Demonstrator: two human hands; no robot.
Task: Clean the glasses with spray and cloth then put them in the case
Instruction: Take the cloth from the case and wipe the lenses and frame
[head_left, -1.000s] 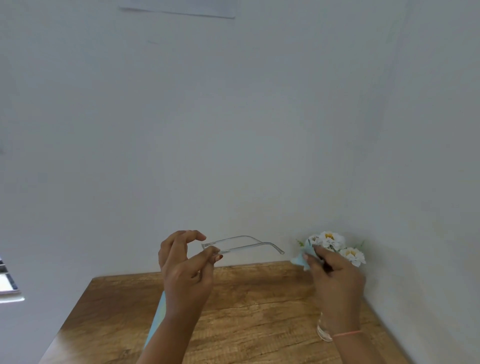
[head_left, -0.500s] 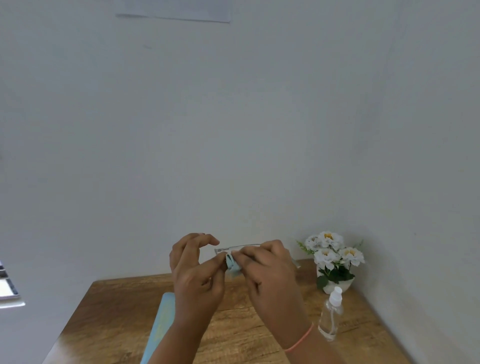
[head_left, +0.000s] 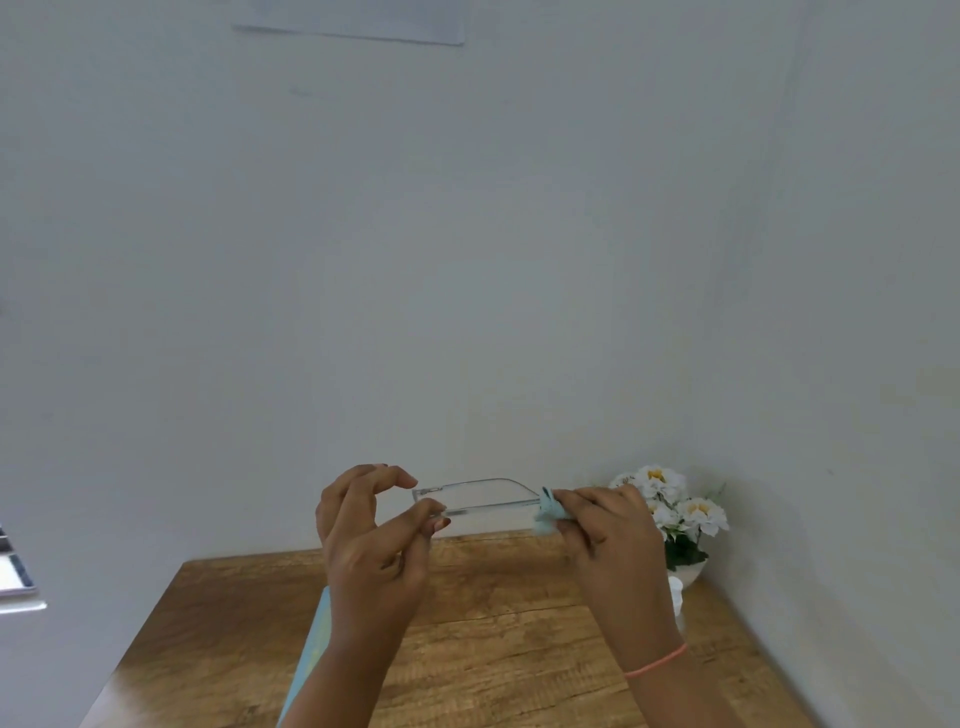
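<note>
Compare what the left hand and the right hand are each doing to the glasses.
Left hand pinches the glasses bare-fingered; right hand pinches a blue cloth round one temple arm. Left wrist is bare; right wrist wears a pink band. Both are raised above the table.

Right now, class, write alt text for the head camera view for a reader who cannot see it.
A person's left hand pinches one end of clear-framed glasses while the right hand pinches a light blue cloth around a temple arm, above a wooden table. White flowers stand at the table's far right corner.
</note>
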